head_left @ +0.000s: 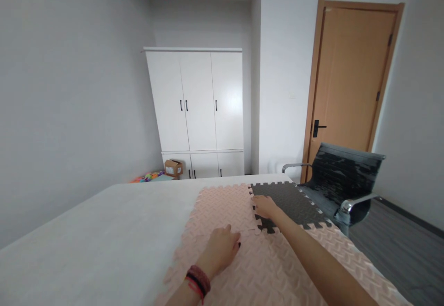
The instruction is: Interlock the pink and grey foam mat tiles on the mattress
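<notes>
A pink foam mat tile (224, 209) lies on the white table, joined along its right side to a black foam mat tile (287, 199) by jigsaw teeth. My right hand (265, 205) rests on the seam between these two, its fingertips at the pink edge. Nearer to me, my left hand (222, 246) lies on the pink foam by the near edge of that tile, fingers spread and nothing held. More pink foam (267, 269) extends below both hands. Some black teeth show gaps near my right wrist, where the near corner of the seam looks uneven.
The white tabletop (132, 232) stretches to the left. A black office chair (343, 176) stands at the right, close to the table edge. Behind the table are a white cabinet (197, 102), a cardboard box (173, 168) and a wooden door (354, 79).
</notes>
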Demonstrator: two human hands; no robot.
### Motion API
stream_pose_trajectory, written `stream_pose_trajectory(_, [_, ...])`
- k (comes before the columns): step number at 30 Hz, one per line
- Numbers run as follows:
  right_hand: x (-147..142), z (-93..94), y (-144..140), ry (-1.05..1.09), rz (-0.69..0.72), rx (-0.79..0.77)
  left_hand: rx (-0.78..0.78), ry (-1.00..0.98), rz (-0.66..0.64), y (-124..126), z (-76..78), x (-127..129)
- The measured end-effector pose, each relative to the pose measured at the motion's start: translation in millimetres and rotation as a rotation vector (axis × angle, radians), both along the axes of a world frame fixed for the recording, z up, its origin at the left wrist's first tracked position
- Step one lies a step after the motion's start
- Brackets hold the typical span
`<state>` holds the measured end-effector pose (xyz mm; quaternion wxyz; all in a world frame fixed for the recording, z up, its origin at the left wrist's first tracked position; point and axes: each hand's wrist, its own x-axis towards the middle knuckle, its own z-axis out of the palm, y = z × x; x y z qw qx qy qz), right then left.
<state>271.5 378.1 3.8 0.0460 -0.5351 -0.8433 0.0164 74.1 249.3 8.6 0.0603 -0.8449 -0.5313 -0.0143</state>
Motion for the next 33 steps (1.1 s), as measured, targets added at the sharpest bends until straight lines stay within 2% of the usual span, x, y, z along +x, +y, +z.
stream_pose_trajectory(4, [5,-27.7,6,0.071,-0.001,-0.003,-0.019,0.002,-0.02,5,-1.5,-3])
stream_pose_trajectory(6, [9,-33.3,12,0.095,0.009,-0.02,-0.028,-0.001,-0.035,8,-2.5,-4])
stream_pose_trajectory(9, [14,-29.1,26,0.108,0.019,-0.043,-0.033,-0.007,-0.046,11,-3.7,-6])
stream_pose_trajectory(13, [9,-24.3,45,0.122,0.002,0.035,-0.033,-0.012,-0.055,14,-4.9,-7])
stream_pose_trajectory(19, [-7,-40.2,57,0.093,-0.043,0.115,-0.055,-0.009,-0.059,18,-8.1,-10])
stream_pose_trajectory(22, [-13,-42.3,61,0.049,-0.036,0.147,-0.078,-0.011,-0.056,20,-9.0,-9])
stream_pose_trajectory(28, [-17,-33.1,74,-0.026,-0.033,0.122,-0.1,-0.019,-0.047,21,-10.5,-10])
stream_pose_trajectory(33, [-12,-26.0,93,0.019,-0.057,0.122,-0.099,-0.013,-0.047,23,-9.4,-12])
